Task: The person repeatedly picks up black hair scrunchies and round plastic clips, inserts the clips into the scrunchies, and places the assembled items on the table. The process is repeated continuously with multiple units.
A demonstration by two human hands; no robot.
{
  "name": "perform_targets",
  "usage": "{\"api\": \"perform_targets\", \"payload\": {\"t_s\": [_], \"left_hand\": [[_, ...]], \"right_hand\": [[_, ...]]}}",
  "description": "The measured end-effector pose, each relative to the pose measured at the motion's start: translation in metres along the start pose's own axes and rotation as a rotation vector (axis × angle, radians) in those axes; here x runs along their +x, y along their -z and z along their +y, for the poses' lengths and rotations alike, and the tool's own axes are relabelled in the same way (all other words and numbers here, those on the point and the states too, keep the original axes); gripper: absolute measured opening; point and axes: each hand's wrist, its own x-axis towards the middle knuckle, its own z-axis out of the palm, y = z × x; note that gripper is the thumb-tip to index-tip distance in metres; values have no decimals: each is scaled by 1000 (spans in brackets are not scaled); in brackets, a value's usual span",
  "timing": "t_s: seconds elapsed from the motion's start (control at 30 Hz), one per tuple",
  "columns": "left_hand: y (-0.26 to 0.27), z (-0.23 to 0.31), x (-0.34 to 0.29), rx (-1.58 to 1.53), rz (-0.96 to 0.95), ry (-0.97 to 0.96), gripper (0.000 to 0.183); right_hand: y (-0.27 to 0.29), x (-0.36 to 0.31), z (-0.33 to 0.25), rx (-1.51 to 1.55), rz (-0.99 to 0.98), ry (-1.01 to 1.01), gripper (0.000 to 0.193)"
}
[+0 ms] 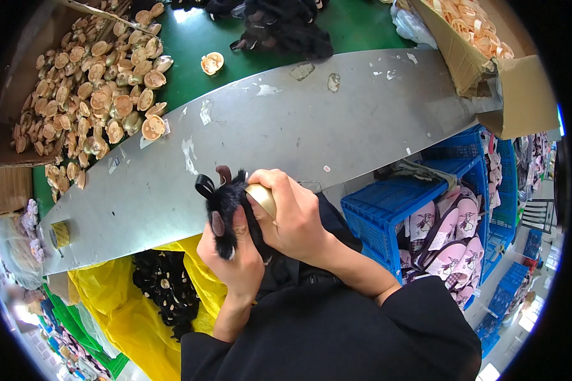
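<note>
While the left hand clamps a black furry piece at frame centre, the right hand grips a rounded gold piece just beside it; beige-and-gold shells, heaped, upper left; grey tabletop, mid-frame.

- I see a long bench, green on top, its grey metal edge scuffed.
- Blue crates stand right of it.
- Pale floor shows beyond them.
- White glare lower right; I can't tell lamp from window.
</note>
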Motion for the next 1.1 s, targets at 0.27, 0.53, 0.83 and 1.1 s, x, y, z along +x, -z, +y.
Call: {"api": "perform_targets", "payload": {"t_s": [0.27,0.53,0.83,1.1], "left_hand": [[7,-2,5,-313,-176,247,20],[23,-16,2,-642,-355,461,30],[15,-16,-15,-1132,-372,784,70],[19,-23,-8,-1056,-490,637,67]], "right_hand": [[-1,3,10,119,-42,40,46],[36,5,0,420,-193,-384,36],[27,10,7,791,-213,-577,31],[20,2,22,653,-136,-449,29]]}}
